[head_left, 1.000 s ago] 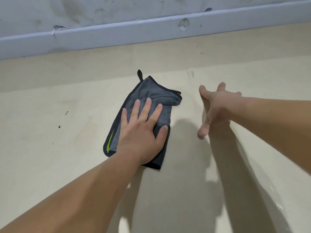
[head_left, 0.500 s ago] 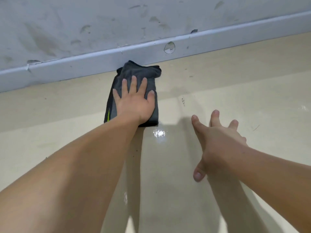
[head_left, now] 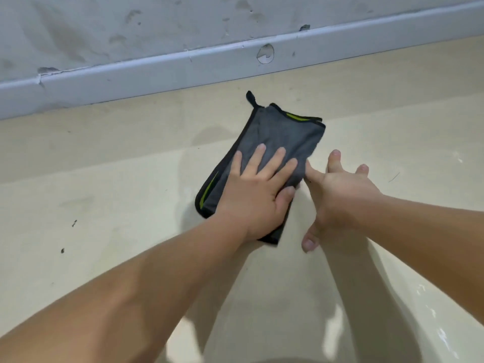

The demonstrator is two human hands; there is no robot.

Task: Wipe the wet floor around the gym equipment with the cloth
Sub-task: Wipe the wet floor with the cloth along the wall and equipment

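Scuffed grey wall (head_left: 157, 22), chipped baseboard (head_left: 157, 70), glossy cream floor (head_left: 104, 184).

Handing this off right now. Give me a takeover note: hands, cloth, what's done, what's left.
Left hand: flat, fingers straight, pressing the cloth onto the floor.
Right hand: open, fingers spread, beside the cloth's right edge, holding nothing.
Cloth: folded, lying just short of the baseboard.
Done: cannot tell how much is wiped.
Left: wet glints at lower right are not yet wiped.
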